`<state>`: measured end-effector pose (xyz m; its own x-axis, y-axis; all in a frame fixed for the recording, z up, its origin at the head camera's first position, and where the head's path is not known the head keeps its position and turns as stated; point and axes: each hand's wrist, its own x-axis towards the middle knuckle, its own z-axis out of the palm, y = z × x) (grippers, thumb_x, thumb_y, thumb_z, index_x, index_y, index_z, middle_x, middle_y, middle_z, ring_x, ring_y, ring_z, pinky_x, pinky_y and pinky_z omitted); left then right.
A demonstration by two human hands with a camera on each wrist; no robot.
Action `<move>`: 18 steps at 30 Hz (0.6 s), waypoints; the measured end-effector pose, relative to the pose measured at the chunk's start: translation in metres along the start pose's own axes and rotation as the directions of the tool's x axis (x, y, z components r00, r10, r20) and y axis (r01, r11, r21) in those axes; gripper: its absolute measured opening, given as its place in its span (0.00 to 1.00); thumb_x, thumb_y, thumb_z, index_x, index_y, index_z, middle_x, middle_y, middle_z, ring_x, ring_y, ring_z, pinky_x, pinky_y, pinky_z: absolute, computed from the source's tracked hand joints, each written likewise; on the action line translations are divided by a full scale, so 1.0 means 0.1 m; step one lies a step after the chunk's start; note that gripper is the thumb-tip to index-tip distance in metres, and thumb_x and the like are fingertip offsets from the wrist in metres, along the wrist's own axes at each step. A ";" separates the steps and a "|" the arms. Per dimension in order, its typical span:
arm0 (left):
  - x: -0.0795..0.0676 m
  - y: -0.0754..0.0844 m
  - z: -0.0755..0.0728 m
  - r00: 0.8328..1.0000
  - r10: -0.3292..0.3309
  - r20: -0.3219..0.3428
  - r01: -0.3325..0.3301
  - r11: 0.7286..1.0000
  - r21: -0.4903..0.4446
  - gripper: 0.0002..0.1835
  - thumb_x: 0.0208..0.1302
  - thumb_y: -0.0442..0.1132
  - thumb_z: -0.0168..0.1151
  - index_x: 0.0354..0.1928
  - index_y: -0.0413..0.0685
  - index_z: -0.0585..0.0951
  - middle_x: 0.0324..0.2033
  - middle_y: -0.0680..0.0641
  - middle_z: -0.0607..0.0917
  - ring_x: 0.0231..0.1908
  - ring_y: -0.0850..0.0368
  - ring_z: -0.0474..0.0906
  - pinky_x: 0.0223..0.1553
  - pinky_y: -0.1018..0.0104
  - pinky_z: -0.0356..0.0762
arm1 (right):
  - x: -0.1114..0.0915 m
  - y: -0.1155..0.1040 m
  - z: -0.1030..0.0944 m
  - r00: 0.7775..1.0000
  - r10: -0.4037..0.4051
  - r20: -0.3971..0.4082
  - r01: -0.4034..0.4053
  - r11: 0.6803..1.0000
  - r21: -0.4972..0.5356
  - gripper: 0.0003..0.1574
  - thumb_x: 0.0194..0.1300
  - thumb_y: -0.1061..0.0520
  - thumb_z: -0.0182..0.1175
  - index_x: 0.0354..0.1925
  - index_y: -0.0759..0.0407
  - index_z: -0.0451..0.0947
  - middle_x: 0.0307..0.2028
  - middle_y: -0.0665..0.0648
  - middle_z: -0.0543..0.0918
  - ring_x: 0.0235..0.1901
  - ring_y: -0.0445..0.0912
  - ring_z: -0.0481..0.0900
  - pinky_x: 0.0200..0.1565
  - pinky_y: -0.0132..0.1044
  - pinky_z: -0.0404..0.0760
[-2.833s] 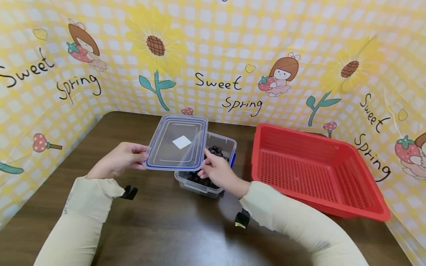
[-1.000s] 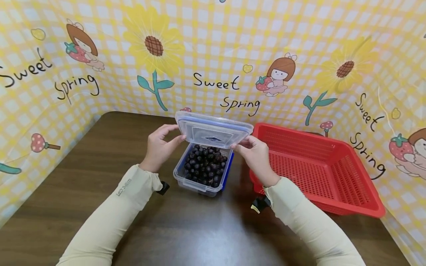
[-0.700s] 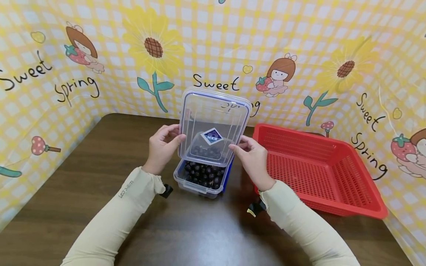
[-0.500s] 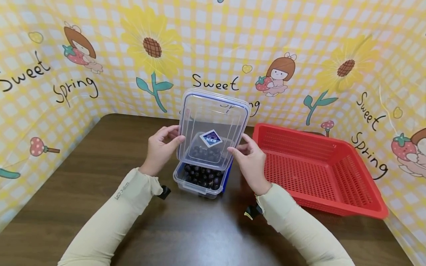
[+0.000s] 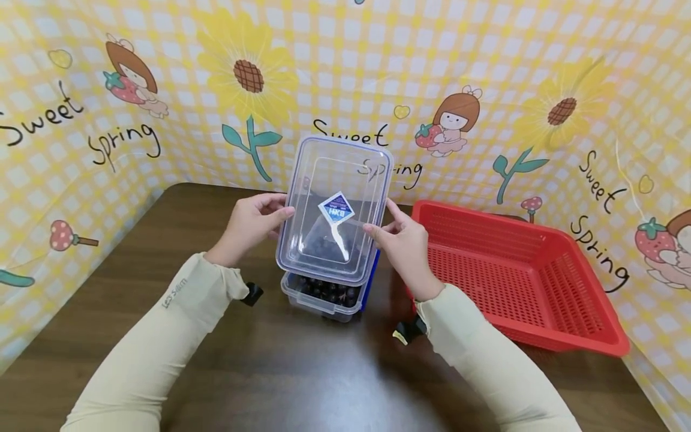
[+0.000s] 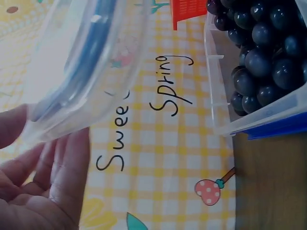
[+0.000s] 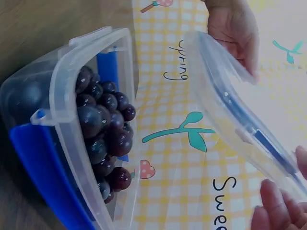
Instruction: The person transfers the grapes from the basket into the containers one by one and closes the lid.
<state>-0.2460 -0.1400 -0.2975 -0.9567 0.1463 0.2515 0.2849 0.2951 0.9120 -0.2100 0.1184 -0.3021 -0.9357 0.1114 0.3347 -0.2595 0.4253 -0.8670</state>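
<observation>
Lid point(image 5: 321, 228) is held up above the bench point(image 5: 259, 366) between two hands. The left hand point(image 5: 245, 225) pinches its left long edge, thumb on the near face. Tilted, the lid runs lengthwise from a low near end to a raised far end, over a clear box point(image 5: 318, 304) of grapes point(image 7: 116, 120); the right wrist view shows the two apart. The box's long axis runs front to back, roughly matching, with a blue clasp point(image 5: 370, 282) on its right side. The right hand point(image 5: 403, 249) pinches the lid's right long edge and looks the nearer to the box. Farther right sits a red basket point(image 5: 486, 282).
</observation>
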 end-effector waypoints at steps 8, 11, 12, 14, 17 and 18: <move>0.12 -0.01 -0.01 0.946 -0.281 0.160 0.286 0.958 -0.010 0.20 0.67 0.37 0.60 0.54 0.28 0.76 0.33 0.46 0.83 0.24 0.59 0.81 0.28 0.63 0.83 | 0.19 -0.06 -0.09 0.896 0.358 0.262 -0.350 0.934 -0.076 0.47 0.57 0.54 0.70 0.71 0.52 0.62 0.31 0.60 0.84 0.29 0.50 0.84 0.32 0.38 0.84; 0.17 -0.02 0.00 0.923 -0.329 0.202 0.331 0.943 0.025 0.20 0.67 0.37 0.60 0.55 0.28 0.75 0.32 0.46 0.83 0.24 0.59 0.81 0.28 0.63 0.83 | 0.25 -0.05 -0.11 0.836 0.431 0.341 -0.415 0.902 -0.124 0.49 0.58 0.56 0.69 0.73 0.54 0.57 0.37 0.62 0.84 0.34 0.52 0.85 0.38 0.46 0.84; 0.18 -0.02 0.01 0.914 -0.343 0.216 0.342 0.939 0.039 0.21 0.67 0.37 0.60 0.55 0.28 0.75 0.32 0.46 0.83 0.25 0.59 0.81 0.29 0.63 0.83 | 0.26 -0.05 -0.11 0.819 0.449 0.358 -0.429 0.893 -0.138 0.50 0.58 0.56 0.69 0.73 0.55 0.56 0.39 0.63 0.84 0.35 0.53 0.85 0.39 0.47 0.83; 0.20 -0.04 0.02 0.898 -0.363 0.247 0.361 0.931 0.057 0.21 0.67 0.37 0.59 0.56 0.28 0.74 0.34 0.46 0.84 0.26 0.59 0.81 0.30 0.63 0.83 | 0.27 -0.04 -0.11 0.791 0.473 0.389 -0.445 0.880 -0.166 0.51 0.59 0.57 0.68 0.74 0.56 0.53 0.42 0.64 0.84 0.37 0.54 0.84 0.41 0.49 0.83; 0.22 -0.07 0.02 0.879 -0.383 0.284 0.382 0.922 0.060 0.22 0.67 0.36 0.58 0.58 0.28 0.72 0.37 0.44 0.84 0.27 0.59 0.82 0.31 0.63 0.83 | 0.27 -0.03 -0.09 0.762 0.490 0.424 -0.449 0.871 -0.200 0.51 0.60 0.56 0.66 0.74 0.58 0.50 0.46 0.64 0.82 0.38 0.54 0.83 0.42 0.49 0.82; 0.23 -0.08 0.01 0.876 -0.384 0.293 0.384 0.921 0.061 0.22 0.67 0.35 0.58 0.58 0.28 0.72 0.38 0.43 0.84 0.27 0.59 0.82 0.31 0.63 0.83 | 0.27 -0.03 -0.09 0.755 0.487 0.438 -0.444 0.872 -0.206 0.51 0.61 0.56 0.65 0.74 0.58 0.50 0.48 0.64 0.82 0.38 0.54 0.82 0.43 0.49 0.82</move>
<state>-0.2701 -0.1378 -0.2996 -0.9299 0.2909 -0.2250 -0.1011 0.3858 0.9170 -0.2324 0.1278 -0.2869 -0.9379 -0.1022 -0.3315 0.2378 0.5064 -0.8289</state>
